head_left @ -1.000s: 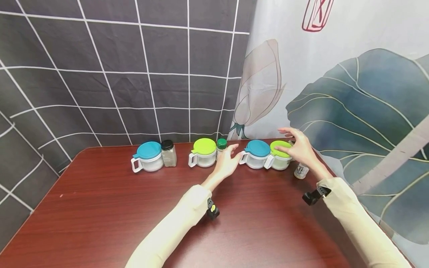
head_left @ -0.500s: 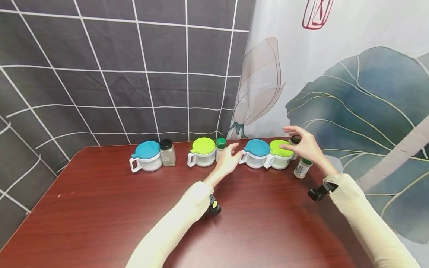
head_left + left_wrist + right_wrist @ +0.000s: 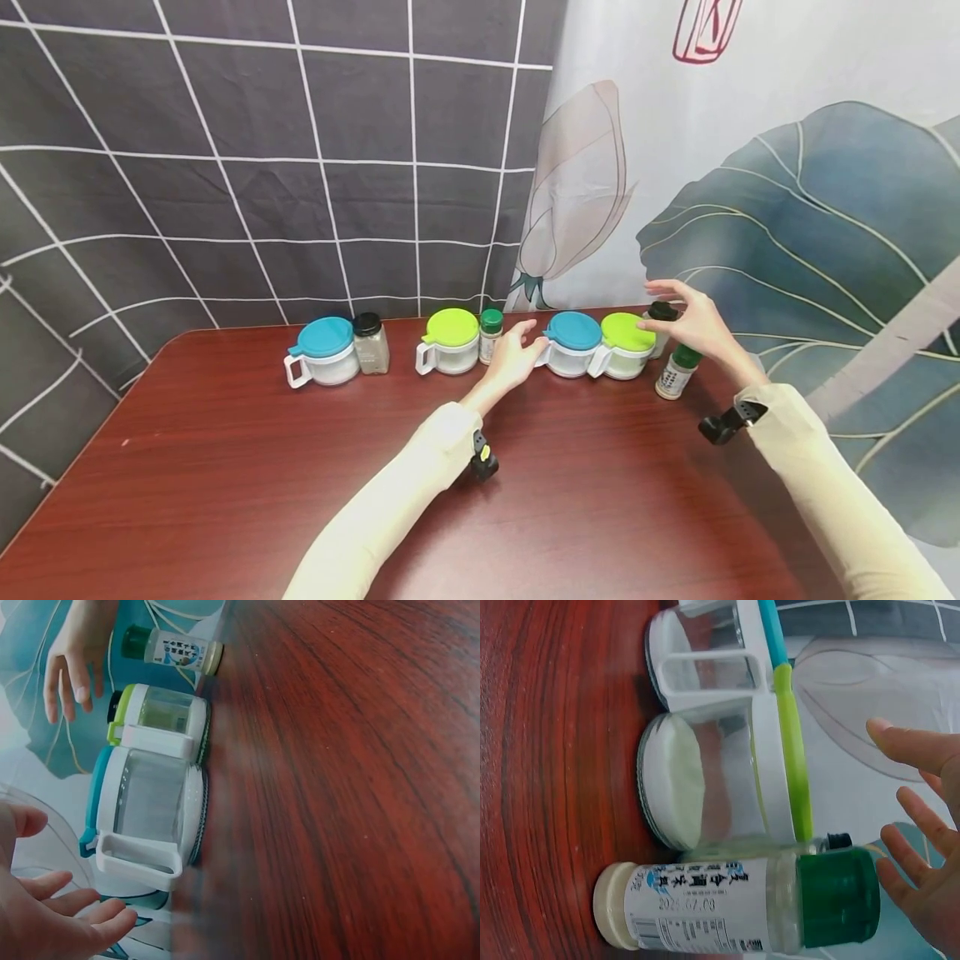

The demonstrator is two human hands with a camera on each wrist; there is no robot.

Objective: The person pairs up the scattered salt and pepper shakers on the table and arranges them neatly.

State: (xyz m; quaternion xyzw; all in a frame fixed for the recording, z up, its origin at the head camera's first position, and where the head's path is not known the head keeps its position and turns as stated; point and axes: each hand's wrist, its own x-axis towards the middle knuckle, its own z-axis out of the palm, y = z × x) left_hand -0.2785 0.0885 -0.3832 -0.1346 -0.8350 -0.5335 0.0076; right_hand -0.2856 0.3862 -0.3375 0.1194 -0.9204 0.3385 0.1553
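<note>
Right hand (image 3: pixel 697 321) farther right; nearby, a green-capped, white-labelled bottle (image 3: pixel 701 906)

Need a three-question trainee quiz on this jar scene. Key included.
1. Short answer: what colour is the cap of the bottle beside the leftmost jar?

2. True or false: the left hand and the right hand both hold nothing.

3. Multiple choice: what colour is the lid of the rightmost handled jar?
A) Blue
B) Bright green
C) Red

Key: 1. Black. 2. True; neither has anything in its grasp. 3. B.
</note>
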